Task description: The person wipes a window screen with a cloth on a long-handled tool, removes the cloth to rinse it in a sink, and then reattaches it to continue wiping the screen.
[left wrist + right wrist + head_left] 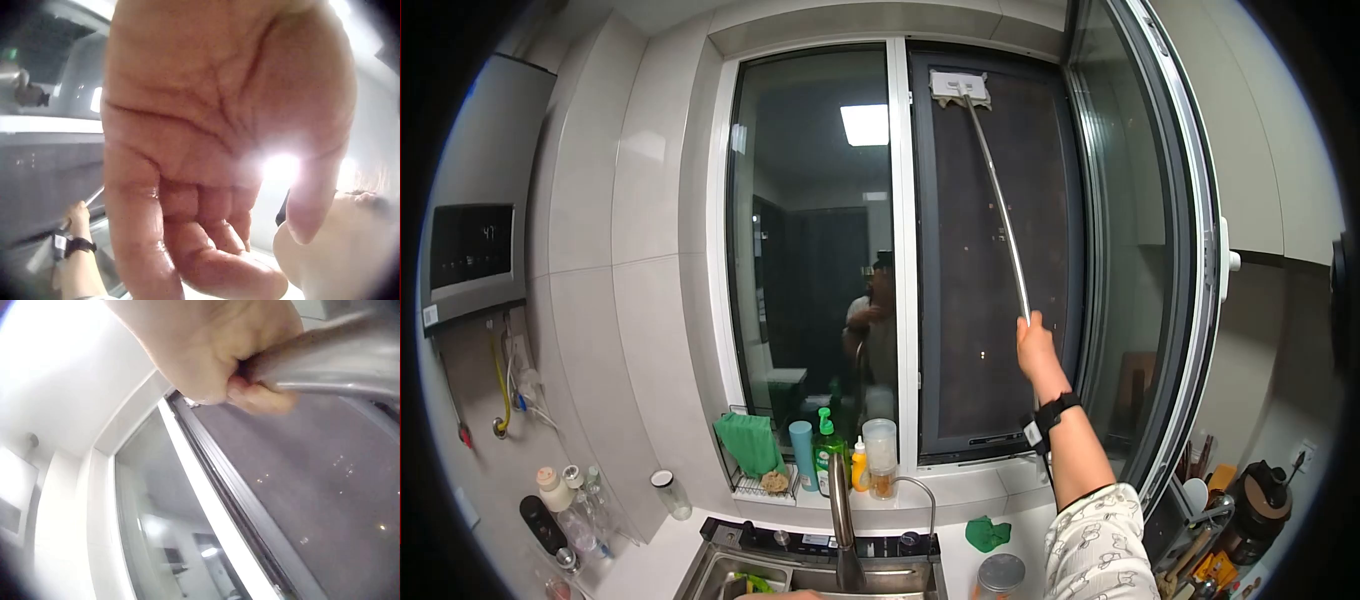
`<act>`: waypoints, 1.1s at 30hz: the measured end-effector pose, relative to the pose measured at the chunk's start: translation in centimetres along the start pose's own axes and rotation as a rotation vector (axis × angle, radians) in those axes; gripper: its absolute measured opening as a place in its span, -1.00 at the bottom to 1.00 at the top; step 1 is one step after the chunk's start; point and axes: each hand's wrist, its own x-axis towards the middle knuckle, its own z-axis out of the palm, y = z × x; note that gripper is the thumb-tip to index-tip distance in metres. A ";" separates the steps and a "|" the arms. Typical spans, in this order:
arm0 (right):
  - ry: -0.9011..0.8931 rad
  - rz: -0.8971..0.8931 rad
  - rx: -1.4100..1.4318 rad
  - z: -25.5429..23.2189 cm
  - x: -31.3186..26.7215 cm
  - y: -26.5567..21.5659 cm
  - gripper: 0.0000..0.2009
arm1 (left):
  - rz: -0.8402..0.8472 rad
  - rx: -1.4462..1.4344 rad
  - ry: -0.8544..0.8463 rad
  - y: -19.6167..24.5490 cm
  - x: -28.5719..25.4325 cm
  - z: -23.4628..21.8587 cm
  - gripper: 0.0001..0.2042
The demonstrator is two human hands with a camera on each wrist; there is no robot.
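Note:
My right hand (1037,350) is raised in front of the window screen (1000,260), its fingers wrapped round a metal pole (1003,205). At the pole's upper end, a white flat mop head (959,87) with a cloth edge lies against the screen's top left corner. In the right wrist view the hand (219,350) grips the thick pole (331,356). The left hand (219,144) holds nothing; its palm faces the wrist camera with the fingers loosely bent. Only a sliver of it (785,596) shows at the head view's bottom edge, by the sink.
An open window sash (1140,220) stands to the right. Along the sill are a green cloth (747,444) on a rack, a green bottle (830,455), a yellow bottle (859,465) and plastic cups (880,458). Below are the faucet (841,515), sink (870,580) and a jar (1000,575).

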 end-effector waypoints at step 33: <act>-0.281 0.285 -0.073 -1.7 -24.3 7.0 -0.68 | -0.111 -0.513 0.371 -2.4 1.9 3.2 -0.66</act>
